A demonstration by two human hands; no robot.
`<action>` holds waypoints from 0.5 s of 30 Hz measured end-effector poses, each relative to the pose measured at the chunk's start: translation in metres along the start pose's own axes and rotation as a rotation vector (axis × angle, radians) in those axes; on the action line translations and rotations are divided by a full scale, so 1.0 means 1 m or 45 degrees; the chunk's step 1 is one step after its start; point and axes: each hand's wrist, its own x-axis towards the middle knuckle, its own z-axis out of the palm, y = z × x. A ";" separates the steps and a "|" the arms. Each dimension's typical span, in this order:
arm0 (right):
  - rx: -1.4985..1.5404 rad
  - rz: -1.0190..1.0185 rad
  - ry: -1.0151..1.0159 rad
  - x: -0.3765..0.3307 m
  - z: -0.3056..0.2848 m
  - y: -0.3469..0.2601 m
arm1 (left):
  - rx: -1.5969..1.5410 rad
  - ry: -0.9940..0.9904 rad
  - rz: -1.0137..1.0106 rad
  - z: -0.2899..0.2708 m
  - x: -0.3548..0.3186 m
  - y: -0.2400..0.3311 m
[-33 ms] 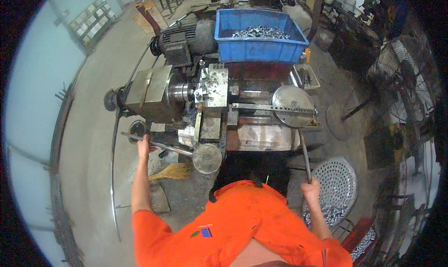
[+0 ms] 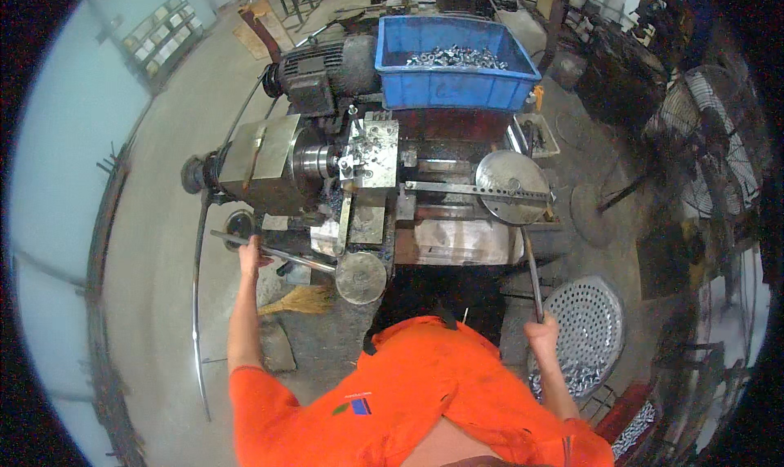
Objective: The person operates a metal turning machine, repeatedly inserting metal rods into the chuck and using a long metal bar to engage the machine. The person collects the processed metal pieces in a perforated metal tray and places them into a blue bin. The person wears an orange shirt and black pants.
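My left hand (image 2: 251,257) is wrapped round a long metal lever (image 2: 307,261) on the left of the machine. That lever runs rightward to a small round metal disc (image 2: 361,277). On the right, my right hand (image 2: 541,335) closes round the end of another metal lever (image 2: 532,273), which slants up to a larger round plate (image 2: 513,181). A flat bar with a row of holes (image 2: 445,187) crosses this plate. Between the levers sits a metal tool block (image 2: 376,153) with bolts on top, beside the round chuck (image 2: 314,162) of the headstock (image 2: 260,153).
Behind the machine stands a blue plastic bin (image 2: 457,87) holding small metal parts, with an electric motor (image 2: 314,75) to its left. A perforated metal basket (image 2: 584,316) with shiny parts is near my right arm. A straw broom (image 2: 300,300) lies on the floor; a fan (image 2: 698,132) stands far right.
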 end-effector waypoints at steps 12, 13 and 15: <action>-1.208 -0.296 0.292 0.157 -0.098 0.039 | -0.052 -0.060 -0.006 -0.004 0.013 -0.017; -1.224 -0.219 0.272 0.184 -0.106 0.036 | -0.071 -0.080 -0.010 -0.001 0.011 -0.015; -1.341 -0.135 0.491 0.235 -0.110 0.044 | -0.116 -0.130 -0.010 0.014 -0.003 0.003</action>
